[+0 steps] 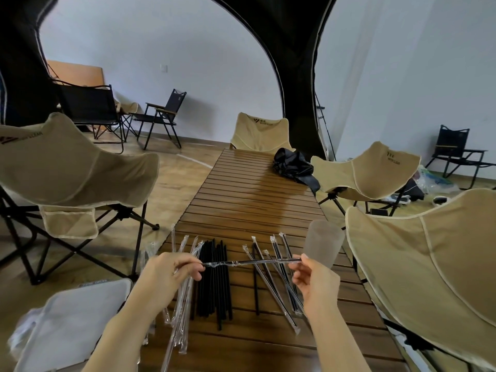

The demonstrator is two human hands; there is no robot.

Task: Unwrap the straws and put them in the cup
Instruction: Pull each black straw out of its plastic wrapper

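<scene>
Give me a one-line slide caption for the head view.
Left hand and right hand hold a black straw in clear wrapper above the slatted table, frosted cup near the right hand.

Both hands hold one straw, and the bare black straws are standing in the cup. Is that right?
Not quite. The left hand and right hand do hold one straw, but the bare black straws lie flat on the table, left of the cup, not in it. The head view shows it.

Soft even daylight, strong fisheye bending at edges, corners perhaps slightly blurred.
</scene>
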